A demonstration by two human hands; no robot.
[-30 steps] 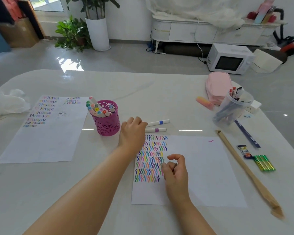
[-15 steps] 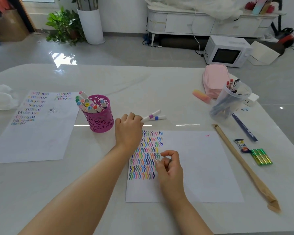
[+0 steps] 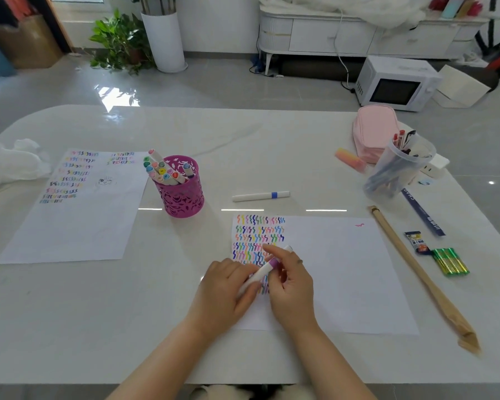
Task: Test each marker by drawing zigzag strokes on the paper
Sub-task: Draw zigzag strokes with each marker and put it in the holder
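A white marker with a purple band [image 3: 264, 269] lies slanted between both hands above the near paper [image 3: 338, 272], which carries rows of coloured zigzags at its left. My left hand [image 3: 223, 293] grips the marker's lower body. My right hand [image 3: 290, 281] pinches its upper end near the purple band. A second white marker with a blue band [image 3: 260, 196] lies on the table beyond the paper. A pink perforated cup [image 3: 182, 194] to the left holds several markers.
Another marked sheet [image 3: 78, 215] lies at the left beside a white cloth [image 3: 9, 166]. At the right stand a clear cup of pens [image 3: 399, 168], a pink pouch [image 3: 373, 131], a long paper-wrapped stick [image 3: 416, 272], a green packet [image 3: 451, 261] and a blue ruler [image 3: 422, 212].
My left hand lifted the purple-banded marker from beside the blue one and brought it back over the paper. My right hand rose from the sheet and took its upper end.
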